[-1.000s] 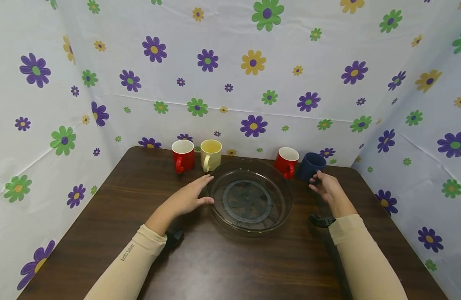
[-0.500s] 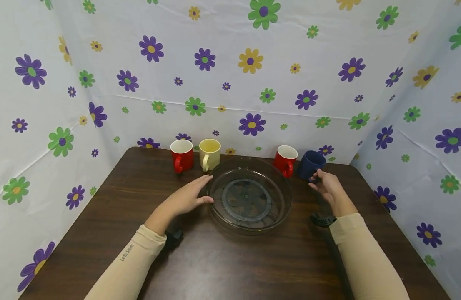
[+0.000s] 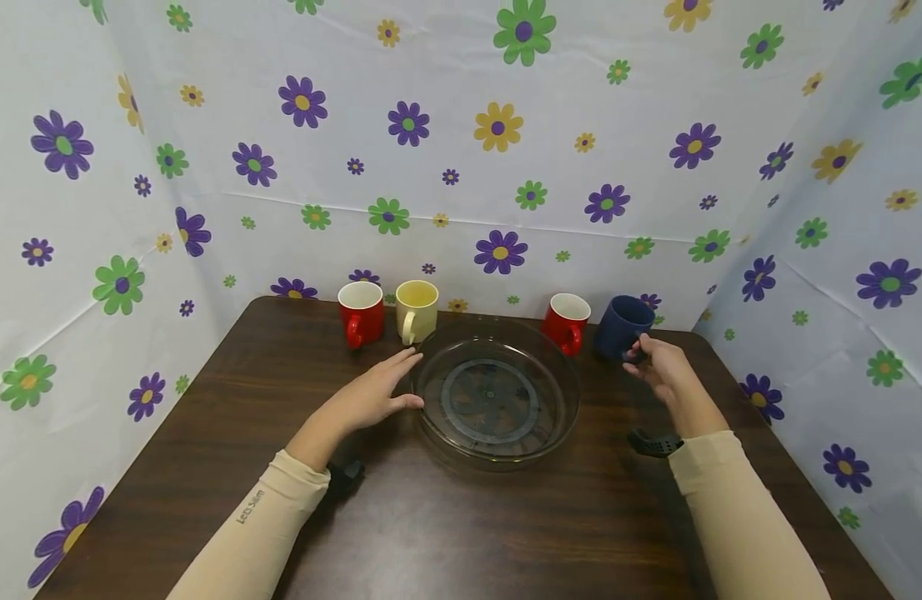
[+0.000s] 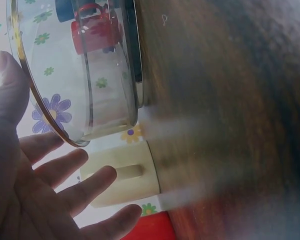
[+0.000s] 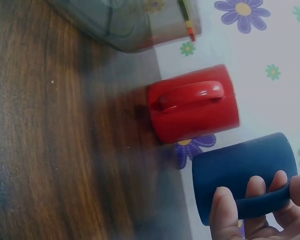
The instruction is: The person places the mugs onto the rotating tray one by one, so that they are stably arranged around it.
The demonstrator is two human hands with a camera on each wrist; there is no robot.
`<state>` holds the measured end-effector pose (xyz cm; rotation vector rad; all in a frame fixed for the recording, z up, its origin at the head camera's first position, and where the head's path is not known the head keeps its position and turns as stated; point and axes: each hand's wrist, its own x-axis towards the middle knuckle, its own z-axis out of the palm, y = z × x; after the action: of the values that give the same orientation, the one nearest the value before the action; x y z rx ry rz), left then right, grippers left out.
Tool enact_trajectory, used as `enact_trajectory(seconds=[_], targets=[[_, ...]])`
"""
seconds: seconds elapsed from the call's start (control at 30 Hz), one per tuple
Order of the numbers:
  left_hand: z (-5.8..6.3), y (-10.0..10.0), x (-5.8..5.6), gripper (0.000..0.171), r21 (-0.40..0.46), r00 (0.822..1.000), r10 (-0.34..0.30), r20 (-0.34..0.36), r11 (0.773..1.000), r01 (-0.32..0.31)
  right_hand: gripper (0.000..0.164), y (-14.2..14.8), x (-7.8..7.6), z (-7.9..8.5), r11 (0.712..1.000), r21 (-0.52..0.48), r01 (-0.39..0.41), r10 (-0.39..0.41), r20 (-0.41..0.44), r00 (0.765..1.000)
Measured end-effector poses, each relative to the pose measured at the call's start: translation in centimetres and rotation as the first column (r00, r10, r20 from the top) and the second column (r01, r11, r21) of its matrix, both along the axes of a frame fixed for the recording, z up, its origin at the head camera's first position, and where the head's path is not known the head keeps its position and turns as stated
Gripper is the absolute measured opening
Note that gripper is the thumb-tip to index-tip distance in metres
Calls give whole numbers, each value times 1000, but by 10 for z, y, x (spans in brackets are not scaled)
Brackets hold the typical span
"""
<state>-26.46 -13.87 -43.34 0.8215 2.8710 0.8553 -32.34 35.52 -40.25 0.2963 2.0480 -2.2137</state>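
Gripping a dark blue mug by its handle, the curled fingers of the person's right hand are at three o'clock from a clear glass bowl, taking twelve as straight ahead. The mug is at two o'clock, mouth up; whether its base touches the dark wooden desk is hard to tell. Its handle faces the person, probably why a light finger hold suits it. At nine o'clock, the left hand has straight, spread fingers around the bowl's rim, a position that would suit steadying it, though firm contact cannot be confirmed. One red mug sits between one and two o'clock, beside the blue one. Toward eleven is a yellow mug; at ten, a second red mug. Their handles also point toward the person, seemingly for easy reach.
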Motion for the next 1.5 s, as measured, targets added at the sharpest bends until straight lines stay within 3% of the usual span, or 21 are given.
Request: enact_trajectory(seconds=[0.73,1.07,1.5], targets=[[-2,-2,-1,82,-19,1000,-18,-2,1000,18,33,-1,28,20,991,117,-69,79,-76,994],[-3,-2,0,81,-19,999,-36,-15,999,35,33,-7,40,29,981,170,-90,117,-154,981],[-3,-1,-1,81,-9,999,-36,-3,999,36,35,-26,52,43,966,206,-154,194,-190,963]])
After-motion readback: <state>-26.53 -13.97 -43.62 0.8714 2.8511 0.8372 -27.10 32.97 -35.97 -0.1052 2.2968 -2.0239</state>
